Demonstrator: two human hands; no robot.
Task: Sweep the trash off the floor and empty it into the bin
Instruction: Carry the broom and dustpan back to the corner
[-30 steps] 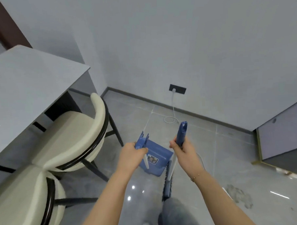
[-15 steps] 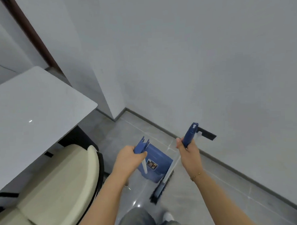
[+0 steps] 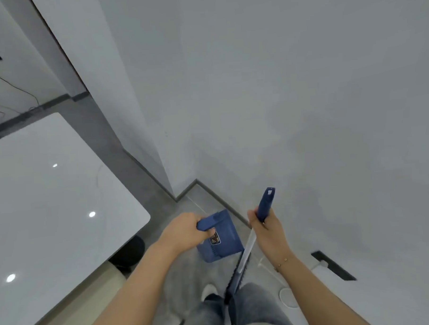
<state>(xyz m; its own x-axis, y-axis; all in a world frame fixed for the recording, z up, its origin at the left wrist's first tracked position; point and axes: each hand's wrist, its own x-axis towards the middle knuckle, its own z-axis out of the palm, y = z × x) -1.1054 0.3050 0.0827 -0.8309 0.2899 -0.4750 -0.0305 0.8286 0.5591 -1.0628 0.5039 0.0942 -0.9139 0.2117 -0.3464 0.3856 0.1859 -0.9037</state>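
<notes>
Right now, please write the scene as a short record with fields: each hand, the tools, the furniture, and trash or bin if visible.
left hand: grips the dustpan handle
right hand: grips the broom handle near its blue top
dustpan: blue, hangs low in front of the legs
broom: head down by the legs
table: white, glossy, at the left
wall socket: black, low on the wall at the right
trash: none visible
bin: not in view

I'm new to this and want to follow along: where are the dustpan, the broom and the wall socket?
dustpan [image 3: 225, 243]: head view, on its blue back panel.
broom [image 3: 265, 204]: head view, on its blue handle grip.
wall socket [image 3: 335, 269]: head view, on its black plate.
</notes>
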